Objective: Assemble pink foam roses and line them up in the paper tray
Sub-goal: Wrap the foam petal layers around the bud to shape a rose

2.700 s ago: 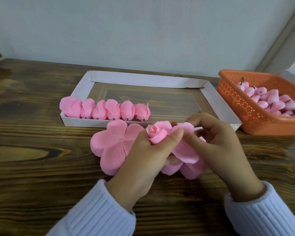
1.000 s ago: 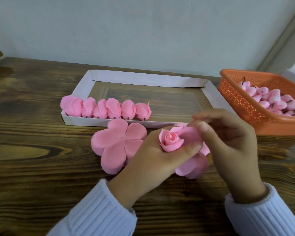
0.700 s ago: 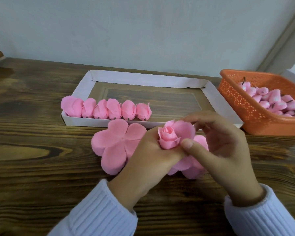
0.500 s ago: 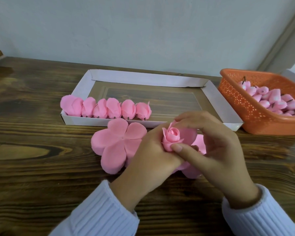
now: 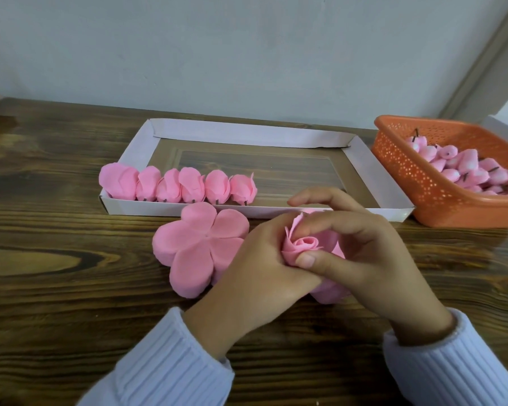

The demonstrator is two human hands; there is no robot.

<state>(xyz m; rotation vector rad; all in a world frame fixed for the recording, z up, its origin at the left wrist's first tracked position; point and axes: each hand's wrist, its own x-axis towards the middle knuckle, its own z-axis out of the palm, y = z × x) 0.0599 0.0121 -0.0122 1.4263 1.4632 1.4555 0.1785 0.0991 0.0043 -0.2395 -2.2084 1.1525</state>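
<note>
- change: since the earliest view, the petals that lay spread under the bud have been drawn up round it, and the index finger of the right hand [image 5: 373, 259] has curled down onto the rose [image 5: 302, 246].
- sleeves [image 5: 170, 361]: white ribbed cuffs, nearest the viewer, over the table [image 5: 56, 259].
- left hand [image 5: 258, 259]: grip closed round the rose from the left and below, apparently steadying its base during wrapping.
- right hand: grip pinching the rose, with the thumb on the front petal and the index fingertip on top, probably to stop the wrapped petal springing open.
- rose: held above the table, just in front of the tray's near wall and not yet in the tray. its lower petals hang loose beneath the hands.
- petal stack [image 5: 200, 247]: flat five-lobed foam blanks on the table just beside the left hand, judged to be kept within reach for later roses.
- paper tray [image 5: 247, 133]: six finished roses [image 5: 188, 187] lie in a line along the near wall, starting at the left corner. the bare floor to their right is the likely next place, and the near wall stands between it and the rose.
- orange basket [image 5: 399, 159]: just right of the tray, holding the supply of buds [image 5: 467, 171] with dark stems.
- wall [image 5: 247, 54]: pale, behind the table.
</note>
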